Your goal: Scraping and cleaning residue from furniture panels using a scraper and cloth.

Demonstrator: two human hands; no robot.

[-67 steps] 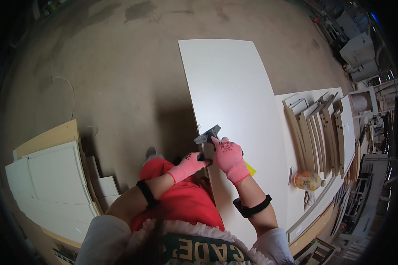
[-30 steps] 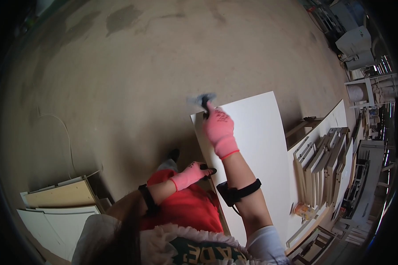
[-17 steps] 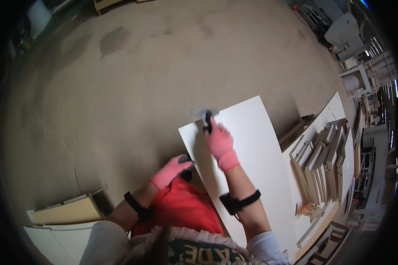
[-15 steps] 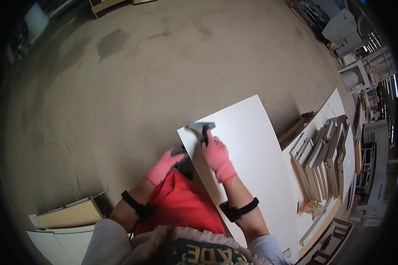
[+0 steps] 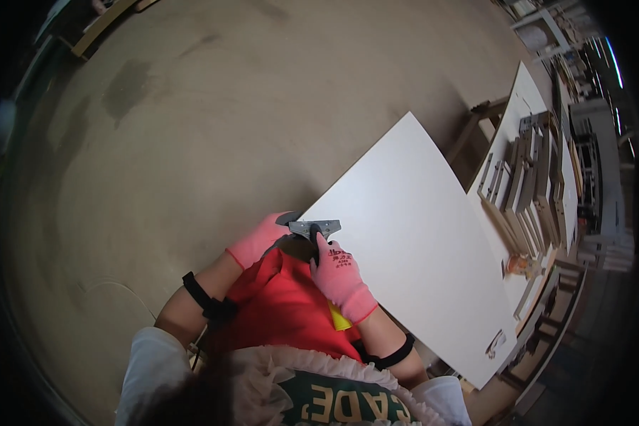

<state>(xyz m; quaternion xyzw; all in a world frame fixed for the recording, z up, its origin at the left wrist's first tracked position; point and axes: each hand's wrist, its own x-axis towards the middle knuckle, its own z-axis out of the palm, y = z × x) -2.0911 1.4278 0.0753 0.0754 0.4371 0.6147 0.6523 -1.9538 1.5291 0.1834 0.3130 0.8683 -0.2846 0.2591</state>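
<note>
Two pink knit work gloves are on show here, one on each hand, both bunched up at the near corner of a big flat white rectangular board (image 5: 412, 241). The right hand (image 5: 339, 273) has its fingers (image 5: 318, 245) curled tight around the dark handle of a small grey metal scraper tool (image 5: 315, 228), whose wide flat head sits right on the board's corner edge, just past the fingertips. The left hand (image 5: 261, 238) is right beside it, on the left of the tool, fingers bent over the corner of the board and touching it; can't really tell if they're gripping the board or just pressing on it, since the tips are tucked out of sight.

The board stretches away to the right and up from the fingers, lying tilted over a red cloth on the person's lap (image 5: 284, 305). A bit of yellow something (image 5: 339, 317) peeks out just under the right wrist, too hidden to say what it is. Black bands sit on both forearms. Well off to the right of the fingers there's a long white bench (image 5: 529, 92) with a row of narrow grey and wood-coloured panels (image 5: 529, 184) stacked on edge. Everything sits over a bare dusty concrete floor (image 5: 192, 128).
</note>
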